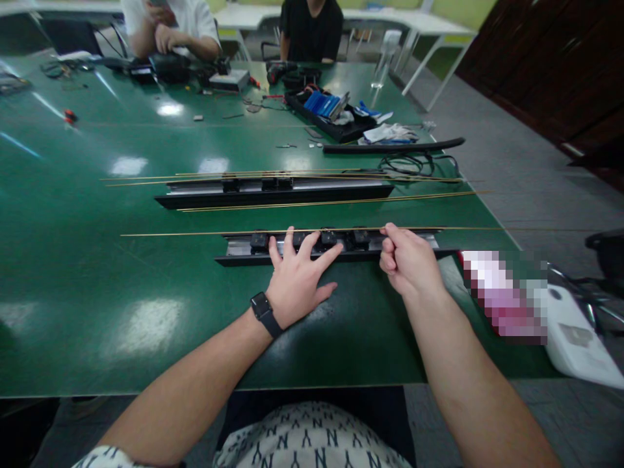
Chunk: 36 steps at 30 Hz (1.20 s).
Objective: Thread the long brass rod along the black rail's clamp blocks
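A black and silver metal rail [238, 247] lies across the green table in front of me, with several small black blocks [359, 238] sitting in its channel. Along its far edge runs a long thin brass-coloured rod [195, 234], reaching past both ends of the rail. My left hand [299, 279] is spread over the rail's left half, fingers apart, fingertips on or just above the blocks and the rod. Closed in a pinch, my right hand [407, 257] grips the rod near the rail's right part. The exact contact under the right fingers is hidden.
Beyond lies a second rail [273, 195] with more thin rods [312, 202] around it. Farther back are a black tray [331, 130], a dark curved strip [390, 147] and a coiled cable [409, 166]. A white case [578, 338] overhangs the right edge. Two people sit opposite.
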Each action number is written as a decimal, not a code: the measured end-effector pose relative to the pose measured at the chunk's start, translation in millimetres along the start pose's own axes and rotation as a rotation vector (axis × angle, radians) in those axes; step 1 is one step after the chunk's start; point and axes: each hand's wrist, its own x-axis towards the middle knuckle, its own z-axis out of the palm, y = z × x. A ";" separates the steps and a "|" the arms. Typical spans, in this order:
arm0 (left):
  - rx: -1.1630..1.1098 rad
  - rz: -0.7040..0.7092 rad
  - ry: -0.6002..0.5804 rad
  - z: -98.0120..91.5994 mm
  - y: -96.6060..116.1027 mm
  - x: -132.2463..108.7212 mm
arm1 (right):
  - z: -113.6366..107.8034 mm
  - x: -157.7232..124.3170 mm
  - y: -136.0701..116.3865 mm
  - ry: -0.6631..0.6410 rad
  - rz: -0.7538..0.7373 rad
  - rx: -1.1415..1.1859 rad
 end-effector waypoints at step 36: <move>0.020 0.013 0.006 0.2 -0.7 0.0 | 0.9 0.9 -0.9 0.007 0.020 0.025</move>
